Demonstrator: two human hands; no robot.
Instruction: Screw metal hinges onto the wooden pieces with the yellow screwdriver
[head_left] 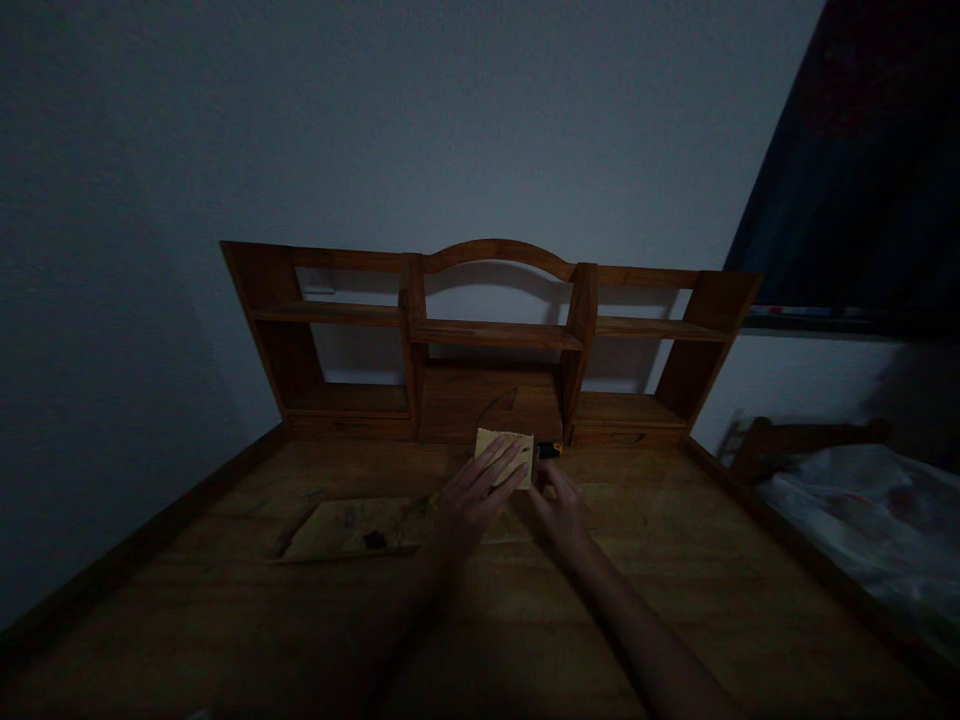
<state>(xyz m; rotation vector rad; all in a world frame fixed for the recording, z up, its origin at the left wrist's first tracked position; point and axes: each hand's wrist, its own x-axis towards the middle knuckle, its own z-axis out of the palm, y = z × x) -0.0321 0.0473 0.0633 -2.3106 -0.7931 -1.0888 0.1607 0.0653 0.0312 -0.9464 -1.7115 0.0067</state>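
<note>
My left hand lies over a small, squarish, pale tan piece of cardboard, its fingers stretched across the near face. The thumb of this hand is hidden, and I take the piece as held by it. Close to the right edge of the cardboard is my right hand, with bent fingers and the thumb near that edge. What those fingers grip is too dark to make out. Just beyond their tips shows a black object with an orange-yellow end, perhaps a tool handle.
A long, stained tan strip lies on the wooden desk, left of my hands. Along the back stands a wooden shelf unit. Raised edges border the desk at both sides. At right, whitish plastic covers something beside the desk.
</note>
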